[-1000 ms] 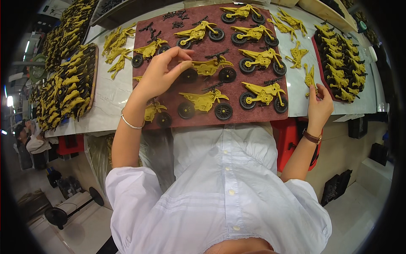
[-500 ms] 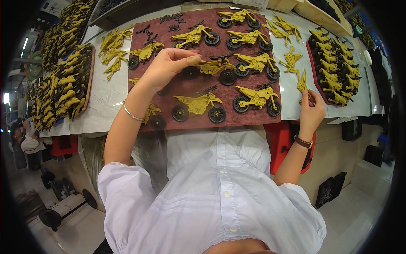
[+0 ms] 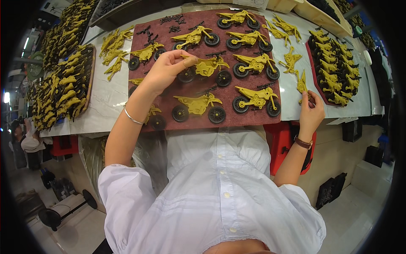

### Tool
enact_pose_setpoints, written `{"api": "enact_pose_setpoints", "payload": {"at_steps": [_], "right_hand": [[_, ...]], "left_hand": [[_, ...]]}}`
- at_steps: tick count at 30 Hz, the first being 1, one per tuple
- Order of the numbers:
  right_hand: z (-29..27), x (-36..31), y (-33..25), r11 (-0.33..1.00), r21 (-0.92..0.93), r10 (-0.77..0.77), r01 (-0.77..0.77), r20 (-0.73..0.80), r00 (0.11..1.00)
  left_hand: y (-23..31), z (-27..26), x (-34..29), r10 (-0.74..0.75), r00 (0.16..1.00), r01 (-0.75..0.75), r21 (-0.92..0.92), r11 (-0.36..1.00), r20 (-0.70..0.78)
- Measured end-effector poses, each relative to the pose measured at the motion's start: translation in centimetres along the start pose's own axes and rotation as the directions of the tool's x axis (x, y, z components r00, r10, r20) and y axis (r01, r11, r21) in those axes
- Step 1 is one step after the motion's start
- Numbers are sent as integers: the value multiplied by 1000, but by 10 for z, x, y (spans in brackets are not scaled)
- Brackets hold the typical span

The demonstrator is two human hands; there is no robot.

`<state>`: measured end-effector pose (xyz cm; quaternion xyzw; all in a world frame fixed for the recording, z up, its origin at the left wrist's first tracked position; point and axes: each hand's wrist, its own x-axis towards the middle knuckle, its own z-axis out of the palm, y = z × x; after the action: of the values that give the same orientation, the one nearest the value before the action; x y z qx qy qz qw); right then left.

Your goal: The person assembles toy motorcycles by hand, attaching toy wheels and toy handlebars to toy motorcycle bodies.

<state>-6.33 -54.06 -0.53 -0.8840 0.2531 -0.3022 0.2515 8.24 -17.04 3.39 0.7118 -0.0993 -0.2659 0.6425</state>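
Observation:
My left hand (image 3: 169, 70) is closed in a pinch on the rear end of a yellow toy motorcycle (image 3: 208, 67) with black wheels and handlebars, over the maroon cloth. At the right, my right hand (image 3: 312, 111) pinches the lower end of a yellow motorcycle body (image 3: 301, 81) without wheels, on the white tabletop. Several wheeled toy motorcycles stand or lie on the cloth, among them one at the front right (image 3: 256, 98) and one at the front middle (image 3: 198, 105). My left forearm hides part of the motorcycles at the cloth's left.
Loose yellow bodies (image 3: 115, 51) lie left of the maroon cloth (image 3: 226, 120), and more (image 3: 291, 59) lie to its right. Black handlebar pieces (image 3: 174, 28) are at its far left. A red-edged tray (image 3: 316, 80) at right and piles (image 3: 63, 84) at left hold many yellow-black parts.
My left hand has shifted slightly left, and the motorcycle in it has moved the same way. My right hand has stayed almost still on the yellow body.

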Motion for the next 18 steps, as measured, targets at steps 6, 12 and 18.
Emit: {"api": "enact_pose_setpoints", "payload": {"at_steps": [6,12,18], "right_hand": [[-7,0,-12,999,-38,-36,33,-87,996],[-19,-4,-84,853,380,-335,357,-125,934],[-19,-25,-140,609,501,-725,615,35,688]], "left_hand": [[5,4,-10,-12,1000,12,-363,932,1],[22,33,-39,22,997,18,-511,859,72],[14,73,-65,30,995,33,-575,818,99]]}}
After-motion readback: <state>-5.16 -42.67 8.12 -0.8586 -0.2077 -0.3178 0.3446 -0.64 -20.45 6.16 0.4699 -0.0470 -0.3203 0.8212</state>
